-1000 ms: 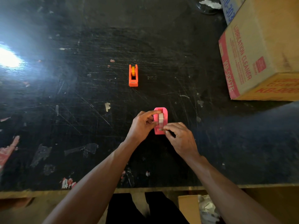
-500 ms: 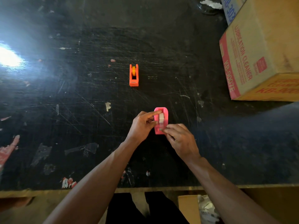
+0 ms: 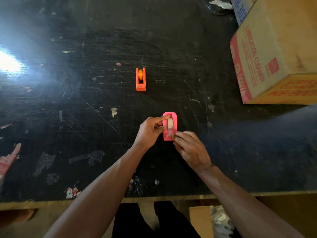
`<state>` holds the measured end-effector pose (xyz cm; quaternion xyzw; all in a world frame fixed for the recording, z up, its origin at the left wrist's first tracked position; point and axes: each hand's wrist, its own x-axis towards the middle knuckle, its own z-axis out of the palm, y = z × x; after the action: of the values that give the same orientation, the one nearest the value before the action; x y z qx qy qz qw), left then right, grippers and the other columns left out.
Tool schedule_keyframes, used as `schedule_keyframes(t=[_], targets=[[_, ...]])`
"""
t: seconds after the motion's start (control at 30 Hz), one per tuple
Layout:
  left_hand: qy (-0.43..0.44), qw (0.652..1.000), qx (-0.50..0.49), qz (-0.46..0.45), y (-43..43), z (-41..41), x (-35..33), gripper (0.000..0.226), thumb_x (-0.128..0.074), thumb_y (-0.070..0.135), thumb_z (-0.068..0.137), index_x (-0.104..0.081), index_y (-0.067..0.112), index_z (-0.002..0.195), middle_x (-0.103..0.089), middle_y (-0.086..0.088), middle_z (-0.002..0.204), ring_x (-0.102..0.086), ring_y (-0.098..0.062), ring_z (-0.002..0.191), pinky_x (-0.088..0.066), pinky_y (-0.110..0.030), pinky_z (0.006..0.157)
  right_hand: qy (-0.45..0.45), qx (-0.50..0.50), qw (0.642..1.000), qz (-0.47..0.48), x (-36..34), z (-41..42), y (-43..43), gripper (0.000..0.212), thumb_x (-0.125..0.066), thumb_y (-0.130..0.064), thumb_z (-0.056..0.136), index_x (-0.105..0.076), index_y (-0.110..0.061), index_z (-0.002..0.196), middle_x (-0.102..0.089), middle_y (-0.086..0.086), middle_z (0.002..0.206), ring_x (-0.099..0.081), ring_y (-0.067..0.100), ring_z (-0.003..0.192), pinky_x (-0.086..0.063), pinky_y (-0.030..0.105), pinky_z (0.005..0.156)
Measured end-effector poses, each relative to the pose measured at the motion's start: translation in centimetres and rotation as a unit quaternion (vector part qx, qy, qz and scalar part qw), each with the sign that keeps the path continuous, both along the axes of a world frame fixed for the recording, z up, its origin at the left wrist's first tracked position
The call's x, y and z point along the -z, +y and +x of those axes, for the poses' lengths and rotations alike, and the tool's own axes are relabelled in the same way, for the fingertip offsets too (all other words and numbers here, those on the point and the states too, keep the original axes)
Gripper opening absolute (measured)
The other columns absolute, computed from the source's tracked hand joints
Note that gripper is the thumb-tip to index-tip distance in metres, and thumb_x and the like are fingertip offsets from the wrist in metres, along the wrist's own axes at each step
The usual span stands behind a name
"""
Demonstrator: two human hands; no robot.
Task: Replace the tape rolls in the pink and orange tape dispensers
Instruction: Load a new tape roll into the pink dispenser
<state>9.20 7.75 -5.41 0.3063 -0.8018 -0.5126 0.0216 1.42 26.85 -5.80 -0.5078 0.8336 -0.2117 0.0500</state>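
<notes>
The pink tape dispenser sits on the black table near the middle, with a pale tape roll seated in it. My left hand grips the dispenser's left side, index finger laid over its top. My right hand pinches the tape's end at the dispenser's near end, by the cutter. Farther back stands the orange tape dispenser with a yellow-orange roll inside it, untouched.
A big cardboard box printed "Lubrication Cleaner" fills the right back corner, a second box behind it. Tape scraps and scratches mark the tabletop. The table's front edge runs below my forearms, another box under it.
My right hand has slid slightly toward me along the pink dispenser, drawing the tape end to the cutter. My left hand holds in place.
</notes>
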Motion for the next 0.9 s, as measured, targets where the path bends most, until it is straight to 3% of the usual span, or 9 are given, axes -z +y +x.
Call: schedule_keyframes(t=[0.13, 0.3, 0.47, 0.57, 0.63, 0.73, 0.9], targets=[[-0.002, 1.000, -0.002, -0.005, 0.1, -0.1, -0.3, 0.048, -0.074, 0.009, 0.092, -0.067, 0.030, 0.135, -0.061, 0.004, 0.111, -0.065, -0.008, 0.095, -0.056, -0.024, 0.093, -0.047, 0.041, 0.998, -0.003, -0.6, 0.5, -0.2, 0.038, -0.082, -0.019, 0.084, -0.073, -0.015, 0.121, -0.073, 0.003, 0.123, -0.062, 0.019, 0.116, -0.049, 0.026, 0.099], [0.004, 1.000, -0.009, 0.000, 0.3, 0.1, -0.8, 0.050, -0.074, 0.007, 0.091, -0.066, 0.030, 0.135, -0.062, 0.001, 0.108, -0.064, -0.008, 0.090, -0.055, -0.021, 0.092, -0.091, 0.101, 0.991, 0.008, -1.3, 1.4, -0.2, 0.049, -0.082, -0.026, 0.085, -0.069, -0.011, 0.130, -0.070, 0.004, 0.130, -0.061, 0.019, 0.123, -0.054, 0.036, 0.101], [0.003, 1.000, -0.030, -0.002, 0.1, 0.8, -1.3, 0.053, -0.076, 0.012, 0.091, -0.063, 0.030, 0.138, -0.063, 0.005, 0.106, -0.066, -0.008, 0.095, -0.056, -0.024, 0.094, -0.151, 0.194, 0.969, 0.000, -2.4, 2.7, -0.8, 0.061, -0.081, -0.036, 0.085, -0.060, -0.016, 0.138, -0.063, 0.000, 0.138, -0.052, 0.012, 0.131, -0.038, 0.019, 0.102], [-0.002, 0.998, -0.059, 0.009, -0.2, 1.0, -1.5, 0.056, -0.076, 0.015, 0.092, -0.058, 0.028, 0.143, -0.063, 0.009, 0.102, -0.065, -0.003, 0.092, -0.053, -0.017, 0.084, -0.196, 0.256, 0.947, 0.002, -2.7, 3.7, -1.7, 0.071, -0.080, -0.043, 0.083, -0.053, -0.019, 0.144, -0.056, 0.000, 0.145, -0.046, 0.012, 0.137, -0.033, 0.019, 0.102], [-0.007, 0.996, -0.087, 0.005, -0.6, 0.9, -1.5, 0.055, -0.074, 0.017, 0.094, -0.056, 0.027, 0.145, -0.066, 0.006, 0.106, -0.065, -0.003, 0.093, -0.051, -0.014, 0.081, -0.217, 0.279, 0.935, 0.005, -2.5, 4.2, -2.5, 0.078, -0.080, -0.046, 0.082, -0.048, -0.019, 0.148, -0.053, 0.001, 0.149, -0.044, 0.014, 0.140, -0.036, 0.022, 0.106], [-0.014, 0.990, -0.140, -0.021, -1.3, 0.7, -1.2, 0.048, -0.069, 0.022, 0.098, -0.057, 0.024, 0.144, -0.064, 0.000, 0.119, -0.066, -0.007, 0.100, -0.057, -0.024, 0.093, -0.226, 0.303, 0.926, 0.014, -2.1, 4.6, -3.9, 0.083, -0.080, -0.046, 0.083, -0.042, -0.017, 0.152, -0.049, 0.003, 0.152, -0.042, 0.016, 0.143, -0.031, 0.021, 0.106], [-0.042, 0.976, -0.202, -0.076, -3.4, 0.0, -0.7, 0.055, -0.063, 0.027, 0.101, -0.046, 0.019, 0.152, -0.051, -0.005, 0.145, -0.053, -0.017, 0.133, -0.046, -0.032, 0.108, -0.227, 0.332, 0.915, 0.037, -1.9, 4.4, -5.7, 0.085, -0.078, -0.038, 0.087, -0.036, -0.013, 0.155, -0.050, 0.009, 0.151, -0.046, 0.022, 0.141, -0.042, 0.030, 0.109]])
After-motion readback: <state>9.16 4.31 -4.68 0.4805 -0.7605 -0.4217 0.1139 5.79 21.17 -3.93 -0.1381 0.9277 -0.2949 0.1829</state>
